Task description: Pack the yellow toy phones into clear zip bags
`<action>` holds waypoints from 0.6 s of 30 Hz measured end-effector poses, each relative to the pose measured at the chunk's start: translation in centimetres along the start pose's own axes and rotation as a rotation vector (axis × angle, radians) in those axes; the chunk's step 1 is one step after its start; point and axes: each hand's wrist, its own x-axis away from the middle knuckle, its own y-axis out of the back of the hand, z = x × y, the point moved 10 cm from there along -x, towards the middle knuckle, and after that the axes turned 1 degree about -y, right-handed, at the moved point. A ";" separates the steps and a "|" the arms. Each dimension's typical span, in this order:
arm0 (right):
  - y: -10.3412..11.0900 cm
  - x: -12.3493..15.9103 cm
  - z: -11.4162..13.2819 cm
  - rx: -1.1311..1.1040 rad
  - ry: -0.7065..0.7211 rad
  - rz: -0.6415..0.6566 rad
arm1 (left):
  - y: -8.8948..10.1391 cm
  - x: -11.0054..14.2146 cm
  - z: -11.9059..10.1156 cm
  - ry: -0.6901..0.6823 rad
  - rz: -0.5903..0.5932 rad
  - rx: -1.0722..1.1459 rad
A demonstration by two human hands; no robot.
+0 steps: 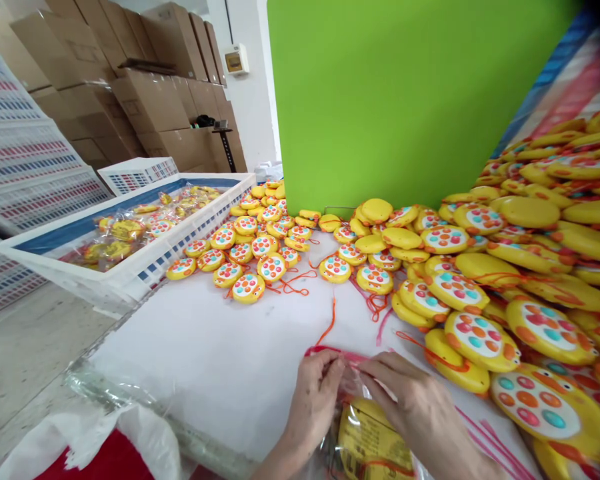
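Note:
My left hand (316, 400) and my right hand (410, 400) are both pinched on the top edge of a clear plastic bag (353, 390) with a pink strip along its mouth. Inside the bag lies a yellow round toy (373, 437), partly hidden under my hands. An orange string (329, 323) runs from the bag's mouth up across the white table (205, 347). Right of my right hand sits a big pile of yellow toys with coloured buttons (525, 287).
A smaller group of the same toys (253, 257) lies at the table's back left. A white crate (130, 233) left of the table holds bagged toys. A green board (405, 100) stands behind; cardboard boxes (150, 100) are stacked at the far left. A red-and-white bag (105, 447) sits at the bottom left.

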 end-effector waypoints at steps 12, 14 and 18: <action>0.5 -1.2 1.2 0.064 -0.022 -0.085 | -2.1 1.6 -2.7 -0.176 0.110 -0.542; 1.3 -0.7 -0.3 0.035 -0.092 -0.125 | -2.0 1.7 -2.4 -0.167 0.112 -0.507; 5.0 3.7 -7.6 0.037 -0.357 -0.294 | -0.5 1.2 -0.4 -0.071 0.031 -0.200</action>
